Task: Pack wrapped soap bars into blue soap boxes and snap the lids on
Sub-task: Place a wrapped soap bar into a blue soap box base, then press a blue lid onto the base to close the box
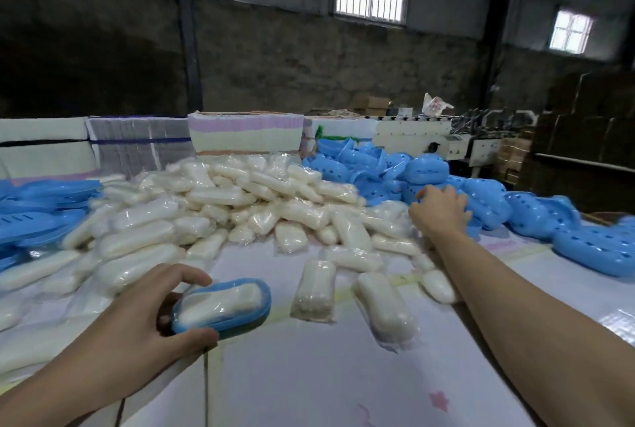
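The left hand (137, 316) grips an open blue box (223, 306) from its near-left end, thumb on the near rim and fingers curled over the far rim. A wrapped soap bar (220, 301) lies in the box, with no lid on it. Box and bar share one long axis, running from the palm away to the right and slightly upward in view.

The right hand (439, 210) reaches far forward, fingers spread down onto the box pile (481, 193); the view there is blurred, so whether it grasps one of the blue pieces I cannot tell.

Between the hands and beyond them spreads a big soap heap (223, 207) of clear-wrapped white bars, lying in every direction. Two loose bars (314, 289) lie just right of the held box, their long axes pointing away from the person; the right forearm passes over other bars at the heap's edge.

Left of the left hand is a lid stack (37, 213), flat blue and slotted. All rest on a pale table (309, 375) bearing a faint pink star print. No writing can be read on wraps or boxes.

Behind the heap stand stacked sheets (240, 133), and past the right hand, a white machine (412, 134)
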`<act>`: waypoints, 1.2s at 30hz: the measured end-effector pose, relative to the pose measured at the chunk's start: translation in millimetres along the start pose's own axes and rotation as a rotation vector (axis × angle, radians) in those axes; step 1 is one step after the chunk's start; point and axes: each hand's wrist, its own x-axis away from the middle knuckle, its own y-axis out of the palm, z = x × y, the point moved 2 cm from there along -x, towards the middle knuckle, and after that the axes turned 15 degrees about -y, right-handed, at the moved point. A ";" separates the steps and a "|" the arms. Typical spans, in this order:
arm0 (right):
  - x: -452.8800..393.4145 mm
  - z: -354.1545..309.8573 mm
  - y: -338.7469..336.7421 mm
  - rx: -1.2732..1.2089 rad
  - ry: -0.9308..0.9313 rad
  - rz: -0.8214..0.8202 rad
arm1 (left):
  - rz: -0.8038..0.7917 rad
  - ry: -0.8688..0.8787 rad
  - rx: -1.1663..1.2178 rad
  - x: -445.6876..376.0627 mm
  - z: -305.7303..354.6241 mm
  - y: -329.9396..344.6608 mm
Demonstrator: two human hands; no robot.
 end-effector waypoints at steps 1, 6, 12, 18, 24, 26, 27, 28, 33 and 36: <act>-2.3 12.7 0.6 0.017 0.059 -0.040 | 0.005 0.003 0.005 -1.2 -2.1 1.0; -4.7 28.2 8.4 -0.021 0.175 -0.269 | -0.008 -0.036 0.034 -1.4 -11.3 0.5; -5.6 27.7 7.1 -0.026 0.110 -0.200 | 0.001 -0.050 0.046 -5.4 -23.1 4.0; -2.2 16.4 -5.3 0.022 -0.015 0.011 | 0.021 -0.048 0.031 -4.3 -19.1 3.5; 16.4 -39.2 -21.7 -0.434 -0.305 0.061 | 0.005 -0.044 0.043 0.5 -6.3 1.7; 34.7 -69.6 -34.9 -0.791 -0.359 -0.030 | 0.003 -0.041 0.058 1.6 -1.6 1.9; 45.6 -85.4 -42.4 -0.935 -0.385 -0.097 | 0.001 -0.042 0.058 2.2 0.6 2.5; 56.6 -100.5 -48.2 -1.046 -0.416 -0.182 | 0.001 -0.043 0.055 3.0 2.2 2.6; 113.6 -155.7 -48.1 -1.500 -0.470 -0.873 | -0.012 -0.076 0.071 7.7 14.4 1.3; 134.2 -166.6 -35.0 -1.295 -0.532 -0.956 | -0.013 -0.093 0.074 7.9 20.9 1.5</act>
